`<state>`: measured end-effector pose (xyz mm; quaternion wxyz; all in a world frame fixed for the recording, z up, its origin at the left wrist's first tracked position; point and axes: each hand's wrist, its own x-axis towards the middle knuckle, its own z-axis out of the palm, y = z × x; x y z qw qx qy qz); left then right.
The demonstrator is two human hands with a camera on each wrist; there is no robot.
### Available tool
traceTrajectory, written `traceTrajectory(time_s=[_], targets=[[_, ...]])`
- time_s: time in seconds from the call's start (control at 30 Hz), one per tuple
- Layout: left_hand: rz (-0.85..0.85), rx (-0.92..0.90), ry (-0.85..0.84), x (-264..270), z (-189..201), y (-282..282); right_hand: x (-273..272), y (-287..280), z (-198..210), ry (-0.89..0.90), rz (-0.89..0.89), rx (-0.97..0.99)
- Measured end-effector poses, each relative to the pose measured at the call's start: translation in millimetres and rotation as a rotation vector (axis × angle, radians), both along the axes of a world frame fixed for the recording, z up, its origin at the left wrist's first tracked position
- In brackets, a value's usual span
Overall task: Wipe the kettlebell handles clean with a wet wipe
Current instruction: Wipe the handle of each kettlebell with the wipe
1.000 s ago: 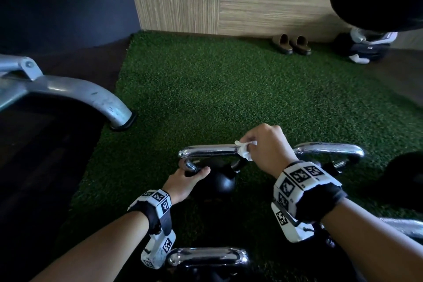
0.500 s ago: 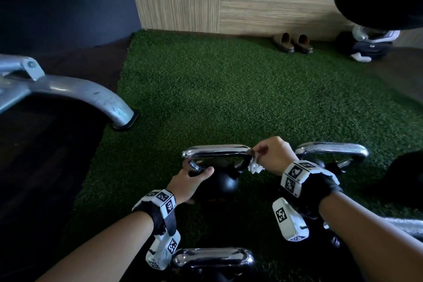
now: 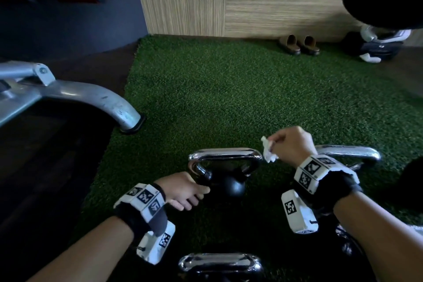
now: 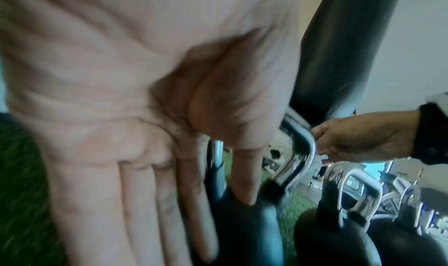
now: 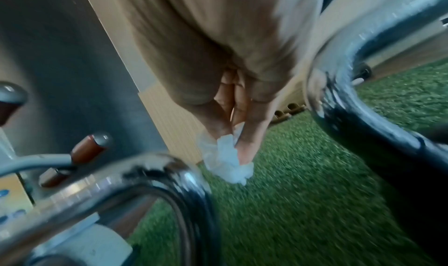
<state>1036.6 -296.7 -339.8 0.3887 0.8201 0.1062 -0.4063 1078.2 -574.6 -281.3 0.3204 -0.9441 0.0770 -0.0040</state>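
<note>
A black kettlebell (image 3: pixel 229 186) with a chrome handle (image 3: pixel 225 154) stands on the green turf (image 3: pixel 229 98) in front of me. My right hand (image 3: pixel 288 144) pinches a crumpled white wet wipe (image 3: pixel 267 151) just above and beside the handle's right corner; whether it touches is unclear. The right wrist view shows the wipe (image 5: pixel 225 161) hanging from the fingertips beyond the handle (image 5: pixel 109 184). My left hand (image 3: pixel 183 192) lies by the handle's left leg, thumb at the kettlebell's body. In the left wrist view its fingers (image 4: pixel 145 203) are straight and hold nothing.
A second chrome-handled kettlebell (image 3: pixel 348 152) stands right of the first, behind my right wrist, and a third handle (image 3: pixel 219 263) is close below. A grey machine leg (image 3: pixel 109 103) ends on the floor at left. Slippers (image 3: pixel 299 44) and a bag (image 3: pixel 375 50) lie by the far wall.
My right hand slid the wipe along the handle to its right end, then rose off it. My left hand let go of the handle's left leg and its fingers straightened.
</note>
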Motion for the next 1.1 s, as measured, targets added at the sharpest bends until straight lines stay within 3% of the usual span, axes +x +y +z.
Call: traceTrajectory(time_s=[0.07,0.17,0.37,0.47,0.63,0.77,0.87,0.93,1.0,1.1], targets=[[0.016,-0.132,-0.030,-3,21,4,-4,5,20,-0.115,0.003,0.135],[0.157,-0.389,-0.192,-6,53,4,-17,28,39,-0.159,0.179,0.373],[0.417,-0.823,-0.275,-11,85,-8,-39,65,43,-0.313,0.460,0.305],[0.422,-0.957,-0.272,-14,84,-12,-46,73,43,-0.339,0.458,0.322],[0.392,-1.027,-0.329,-15,77,-16,-43,76,33,-0.422,0.274,0.361],[0.366,-0.910,-0.568,-11,73,-22,-38,64,21,-0.274,0.206,0.546],[0.235,-0.412,-1.049,-6,72,-16,-26,46,0,-0.200,-0.094,0.593],[0.152,-0.192,-1.236,-4,67,-12,-18,34,-25,-0.055,-0.291,0.489],[0.023,-0.070,-1.333,-5,60,-12,-13,30,-55,0.149,-0.293,0.463],[-0.109,-0.021,-1.349,-5,51,-17,-12,33,-86,0.414,-0.124,0.454]])
